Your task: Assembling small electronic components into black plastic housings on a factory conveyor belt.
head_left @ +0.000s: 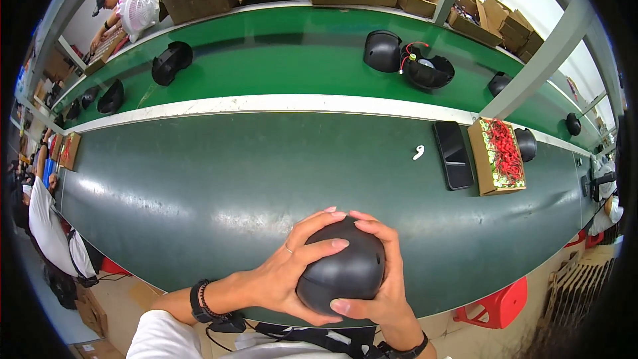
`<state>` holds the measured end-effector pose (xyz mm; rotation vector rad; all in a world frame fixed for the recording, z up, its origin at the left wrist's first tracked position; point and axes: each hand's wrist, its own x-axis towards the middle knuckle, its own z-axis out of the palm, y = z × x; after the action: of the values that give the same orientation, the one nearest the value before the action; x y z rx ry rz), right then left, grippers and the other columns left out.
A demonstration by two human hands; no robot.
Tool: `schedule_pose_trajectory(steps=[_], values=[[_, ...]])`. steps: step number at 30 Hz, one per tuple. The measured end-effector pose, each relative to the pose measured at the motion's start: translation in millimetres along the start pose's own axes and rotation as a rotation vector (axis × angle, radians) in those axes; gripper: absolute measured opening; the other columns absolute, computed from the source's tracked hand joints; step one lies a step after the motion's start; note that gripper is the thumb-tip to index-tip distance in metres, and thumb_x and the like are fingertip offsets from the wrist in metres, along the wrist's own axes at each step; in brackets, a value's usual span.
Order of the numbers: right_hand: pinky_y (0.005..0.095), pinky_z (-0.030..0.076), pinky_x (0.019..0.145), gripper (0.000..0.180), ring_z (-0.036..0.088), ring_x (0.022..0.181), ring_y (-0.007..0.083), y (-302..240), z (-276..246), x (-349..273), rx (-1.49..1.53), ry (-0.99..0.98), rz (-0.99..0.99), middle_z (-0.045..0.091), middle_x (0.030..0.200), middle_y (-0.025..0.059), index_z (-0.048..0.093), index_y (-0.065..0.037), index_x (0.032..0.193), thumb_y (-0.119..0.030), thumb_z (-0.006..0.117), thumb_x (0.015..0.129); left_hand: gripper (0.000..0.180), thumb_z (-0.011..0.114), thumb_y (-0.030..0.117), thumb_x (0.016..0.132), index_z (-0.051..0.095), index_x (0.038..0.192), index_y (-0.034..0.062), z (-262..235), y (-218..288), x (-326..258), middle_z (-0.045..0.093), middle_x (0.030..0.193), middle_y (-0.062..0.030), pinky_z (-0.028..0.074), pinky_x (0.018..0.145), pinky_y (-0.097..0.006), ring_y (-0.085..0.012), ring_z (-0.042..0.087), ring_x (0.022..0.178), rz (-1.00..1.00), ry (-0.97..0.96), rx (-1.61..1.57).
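Note:
A round black plastic shell [342,267] sits between both my hands near the front edge of the dark green table [199,186]. My left hand [289,272] wraps its left side, fingers curled over the top. My right hand [379,272] cups its right side, thumb under the lower front. The shell's closed dome faces up; its underside is hidden.
A black phone [453,154], a small white earbud [418,153] and an open cardboard box of red wired parts [500,153] lie at the table's far right. Beyond, a green conveyor [279,60] carries several black shells [382,51]. Cardboard boxes line the back; other people work at left.

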<state>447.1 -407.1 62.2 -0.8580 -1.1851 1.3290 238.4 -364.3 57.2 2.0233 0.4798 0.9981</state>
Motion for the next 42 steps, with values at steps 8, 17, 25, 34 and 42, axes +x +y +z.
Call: schedule_pose_trajectory(steps=[8, 17, 25, 34, 42], values=[[0.0494, 0.042, 0.118, 0.104, 0.047, 0.147, 0.0370, 3.9, 6.5, -6.8, -0.038, 0.038, -0.003, 0.040, 0.159, 0.0266, 0.049, -0.008, 0.149, -0.026, 0.102, 0.062, 0.123, 0.101, 0.041, 0.066, 0.034, 0.164, 0.0098, -0.2, -5.5, -7.6, 0.026, 0.169, -0.0265, 0.036, 0.122, -0.055, -0.0427, 0.028, 0.158, -0.184, 0.002, -0.298], [0.0485, 0.047, 0.115, 0.105, 0.051, 0.143, 0.0351, 6.0, 10.7, -3.5, 0.003, 0.068, -0.071, 0.043, 0.158, 0.0243, 0.049, -0.010, 0.149, -0.022, 0.101, 0.059, 0.110, 0.096, 0.034, 0.069, 0.042, 0.161, 0.0081, -2.2, -0.1, 0.4, 0.040, 0.161, -0.0250, 0.043, 0.119, -0.053, -0.0434, 0.041, 0.152, -0.122, 0.063, -0.231], [0.0474, 0.049, 0.114, 0.103, 0.053, 0.141, 0.0333, 5.3, 15.1, -5.2, 0.159, 0.164, 0.058, 0.042, 0.157, 0.0218, 0.049, -0.009, 0.148, -0.018, 0.099, 0.058, 0.127, 0.100, 0.040, 0.067, 0.027, 0.165, 0.0063, -2.5, 4.4, 2.4, 0.031, 0.166, -0.0269, 0.040, 0.121, -0.053, -0.0441, 0.035, 0.155, -0.117, 0.011, -0.178], [0.0469, 0.051, 0.113, 0.103, 0.056, 0.138, 0.0322, 9.9, 10.1, -6.0, 0.128, 0.153, -0.008, 0.045, 0.156, 0.0201, 0.048, -0.010, 0.149, -0.016, 0.096, 0.059, 0.131, 0.103, 0.041, 0.061, 0.030, 0.163, 0.0047, -2.5, 5.8, 4.6, 0.034, 0.164, -0.0269, 0.043, 0.119, -0.052, -0.0438, 0.041, 0.150, -0.064, 0.032, -0.059], [0.0463, 0.053, 0.112, 0.102, 0.058, 0.135, 0.0321, 1.1, 17.7, -4.8, 0.129, 0.184, 0.040, 0.047, 0.154, 0.0201, 0.045, -0.009, 0.152, -0.021, 0.095, 0.064, 0.134, 0.103, 0.042, 0.064, 0.023, 0.166, 0.0044, -5.8, 4.1, 3.3, 0.029, 0.167, -0.0251, 0.038, 0.124, -0.052, -0.0427, 0.034, 0.155, -0.096, -0.022, -0.084]])
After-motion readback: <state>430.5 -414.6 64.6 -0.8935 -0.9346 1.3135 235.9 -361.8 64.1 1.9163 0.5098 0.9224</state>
